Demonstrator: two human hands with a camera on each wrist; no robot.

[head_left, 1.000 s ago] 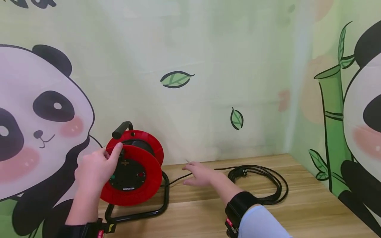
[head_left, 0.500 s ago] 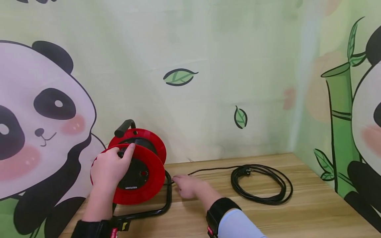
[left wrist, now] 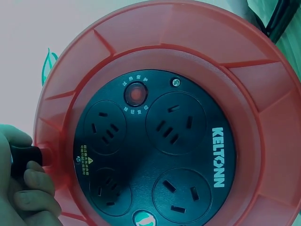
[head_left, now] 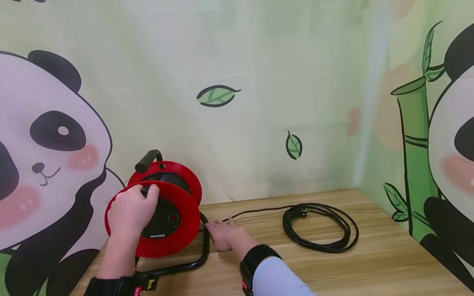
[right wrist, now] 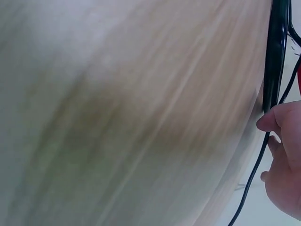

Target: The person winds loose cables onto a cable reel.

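On the left of the table stands a red cable reel (head_left: 187,211) with a black socket face, its flange filling the left wrist view. My left hand (head_left: 129,211) grips the black crank knob (left wrist: 24,157) at the flange's upper left. Beside the reel's black tubular frame (head_left: 181,268), my right hand (head_left: 224,236) reaches low with fingers spread. In the right wrist view a fingertip lies right at the frame tube (right wrist: 276,52), and the black cable (right wrist: 251,176) runs past the fingers. The rest of that cable lies in a loose coil (head_left: 349,240) on the right.
A plug (head_left: 303,212) lies at the inner edge of the coil. The wooden table (head_left: 281,271) meets a backdrop (head_left: 252,144) printed with pandas and leaves close behind the reel. A black carry handle (head_left: 146,161) tops the frame.
The right hand has moved left and down along the cable to the reel's frame. The left hand and knob have shifted, and the front flange has turned. The coil stays on the table.
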